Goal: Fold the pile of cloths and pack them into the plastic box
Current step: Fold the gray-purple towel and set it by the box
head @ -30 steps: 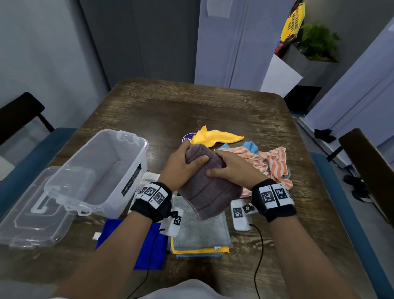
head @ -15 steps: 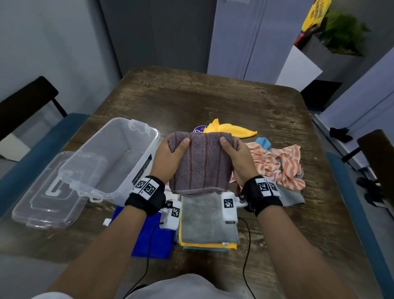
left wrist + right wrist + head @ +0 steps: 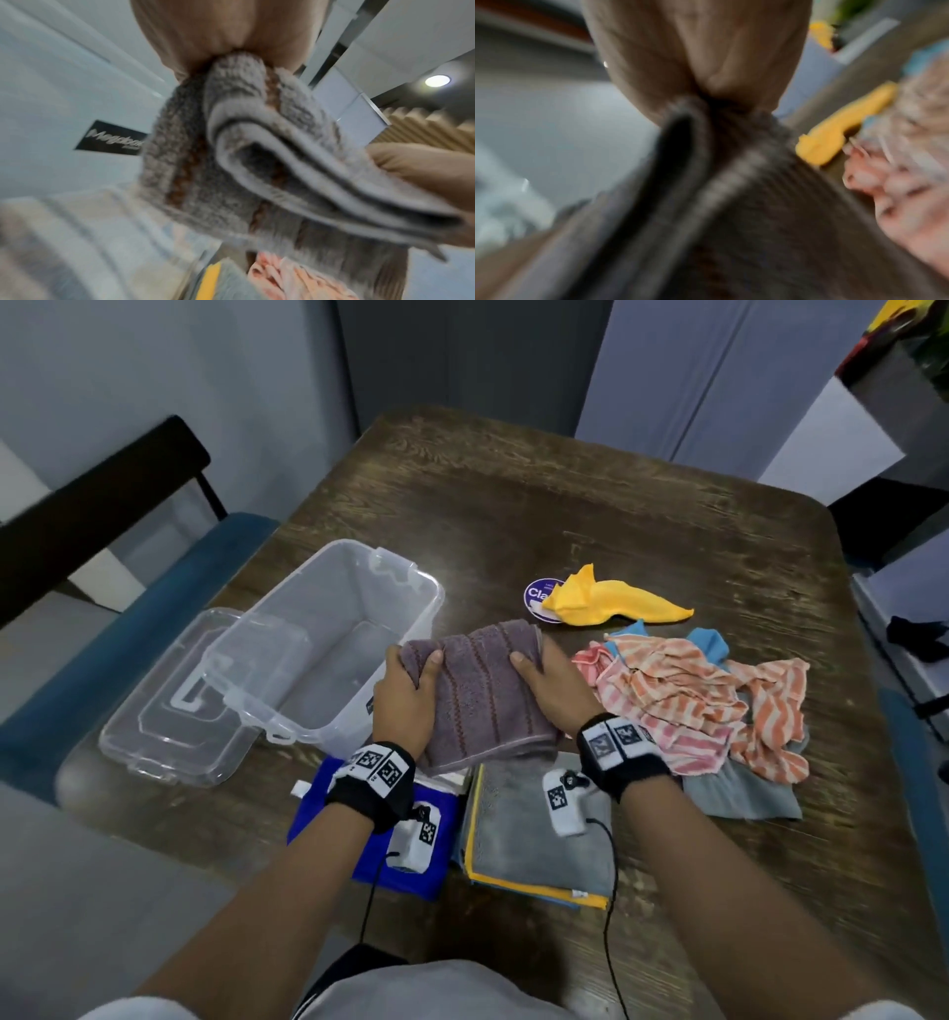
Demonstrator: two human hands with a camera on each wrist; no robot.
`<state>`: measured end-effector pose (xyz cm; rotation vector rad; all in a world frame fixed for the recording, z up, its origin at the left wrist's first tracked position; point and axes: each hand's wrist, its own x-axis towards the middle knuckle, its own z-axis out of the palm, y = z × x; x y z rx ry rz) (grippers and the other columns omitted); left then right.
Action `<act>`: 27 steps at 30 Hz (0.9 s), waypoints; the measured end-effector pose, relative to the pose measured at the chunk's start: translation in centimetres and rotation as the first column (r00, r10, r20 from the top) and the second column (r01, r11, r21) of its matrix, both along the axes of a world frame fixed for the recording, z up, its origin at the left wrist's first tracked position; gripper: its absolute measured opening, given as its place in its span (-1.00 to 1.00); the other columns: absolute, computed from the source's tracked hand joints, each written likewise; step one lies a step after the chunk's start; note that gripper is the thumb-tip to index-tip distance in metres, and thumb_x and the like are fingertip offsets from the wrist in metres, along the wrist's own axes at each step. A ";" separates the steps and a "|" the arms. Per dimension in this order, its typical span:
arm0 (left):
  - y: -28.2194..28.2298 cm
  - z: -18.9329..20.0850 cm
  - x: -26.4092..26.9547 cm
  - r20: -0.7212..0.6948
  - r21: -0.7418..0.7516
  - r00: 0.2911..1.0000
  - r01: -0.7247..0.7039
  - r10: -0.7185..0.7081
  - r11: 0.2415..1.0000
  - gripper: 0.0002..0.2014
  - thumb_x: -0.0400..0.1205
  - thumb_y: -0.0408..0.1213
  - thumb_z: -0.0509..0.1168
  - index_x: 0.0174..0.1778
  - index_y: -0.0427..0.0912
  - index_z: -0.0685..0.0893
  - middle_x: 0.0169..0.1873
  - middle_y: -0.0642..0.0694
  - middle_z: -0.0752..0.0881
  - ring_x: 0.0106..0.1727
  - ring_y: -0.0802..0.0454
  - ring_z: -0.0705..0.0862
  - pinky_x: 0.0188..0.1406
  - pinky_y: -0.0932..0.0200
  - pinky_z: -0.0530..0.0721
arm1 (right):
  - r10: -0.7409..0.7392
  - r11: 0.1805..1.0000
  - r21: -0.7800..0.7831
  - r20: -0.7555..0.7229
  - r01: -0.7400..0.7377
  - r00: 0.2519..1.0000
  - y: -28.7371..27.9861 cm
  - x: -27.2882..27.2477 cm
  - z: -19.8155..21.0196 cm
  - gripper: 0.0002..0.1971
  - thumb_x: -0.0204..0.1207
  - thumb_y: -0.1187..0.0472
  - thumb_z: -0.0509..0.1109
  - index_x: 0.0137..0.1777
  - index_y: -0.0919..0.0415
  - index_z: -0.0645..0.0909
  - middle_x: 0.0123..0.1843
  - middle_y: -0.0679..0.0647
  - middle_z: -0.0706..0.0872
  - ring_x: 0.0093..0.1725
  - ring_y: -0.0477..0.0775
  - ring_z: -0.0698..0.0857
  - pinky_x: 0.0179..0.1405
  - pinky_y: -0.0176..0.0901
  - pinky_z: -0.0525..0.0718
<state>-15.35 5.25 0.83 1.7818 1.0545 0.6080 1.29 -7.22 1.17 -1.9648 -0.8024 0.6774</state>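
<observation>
The folded purple towel (image 3: 482,690) hangs just above the tabletop (image 3: 616,505), pinched at its far corners. The left hand (image 3: 405,706) and the right hand (image 3: 557,698) each have their fingers (image 3: 424,168) closed on its layers. The plastic box (image 3: 411,572) stands open at nine o'clock of the towel, the folded stack (image 3: 534,839) at six, and the unfolded pile (image 3: 683,701) at three. The layers gape at the left-hand edge, so a slack pinch could let the fold spring open. Swung toward the box, the towel's hanging edge may also snag on the rim.

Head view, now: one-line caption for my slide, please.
Left hand and right hand hold a folded purple towel beside the open plastic box, folded cloths stacked nearer, unfolded pile at right.
</observation>
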 end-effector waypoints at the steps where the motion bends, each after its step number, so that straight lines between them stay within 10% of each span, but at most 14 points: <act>1: 0.2 -0.8 -0.3 -0.031 -0.023 0.999 -0.025 0.024 0.999 -0.60 0.72 0.17 0.21 0.19 -0.12 0.48 0.04 -0.19 0.76 0.11 -0.24 0.71 0.10 -0.05 0.64 | 0.046 0.997 -0.065 0.070 -0.042 0.997 0.9 0.2 -0.3 -0.58 0.73 -0.02 0.29 0.52 0.11 0.47 0.44 0.11 0.68 0.44 0.20 0.63 0.45 0.05 0.53; 9: 0.2 -4.4 -1.1 -0.115 -0.233 0.984 -0.158 0.134 0.960 -0.55 0.73 0.11 0.24 0.35 -0.14 0.35 0.17 -0.25 0.72 0.15 -0.22 0.71 0.11 0.00 0.64 | 0.287 0.932 -0.251 0.072 -0.261 0.955 6.5 2.6 -3.9 -0.61 0.66 -0.03 0.41 0.40 0.14 0.61 0.33 0.12 0.75 0.33 0.13 0.69 0.31 -0.12 0.56; 15: 0.5 -11.0 -1.1 -0.109 -0.475 0.990 -0.136 0.095 0.869 -0.01 0.23 0.58 0.41 0.43 0.02 0.37 0.31 0.00 0.68 0.36 -0.05 0.66 0.45 -0.23 0.60 | 0.415 0.865 -0.320 0.021 -0.387 0.910 9.2 5.1 -5.7 -0.81 0.64 -0.02 0.45 0.12 0.05 0.66 0.08 -0.02 0.76 0.10 0.02 0.72 0.08 -0.14 0.57; 21: 0.6 -10.8 -1.4 -0.109 -0.538 0.969 -0.244 0.221 0.807 -0.42 0.67 -0.02 0.41 0.38 -0.08 0.17 0.41 -0.21 0.56 0.38 -0.14 0.60 0.46 -0.21 0.59 | 0.489 0.801 -0.362 -0.063 -0.477 0.870 12.3 5.0 -8.8 -0.63 0.58 -0.06 0.51 0.25 0.16 0.66 0.14 0.06 0.76 0.11 0.08 0.74 0.16 0.01 0.66; 27: 0.1 -12.5 -1.5 -0.182 -0.496 0.958 -0.286 0.224 0.820 -0.33 0.63 -0.10 0.47 0.43 -0.19 0.17 0.41 -0.24 0.51 0.42 -0.19 0.56 0.47 -0.12 0.56 | 0.524 0.759 -0.373 -0.135 -0.533 0.841 12.7 4.5 -11.6 -0.53 0.58 0.03 0.53 0.43 0.13 0.54 0.24 0.03 0.72 0.22 0.08 0.70 0.35 0.07 0.63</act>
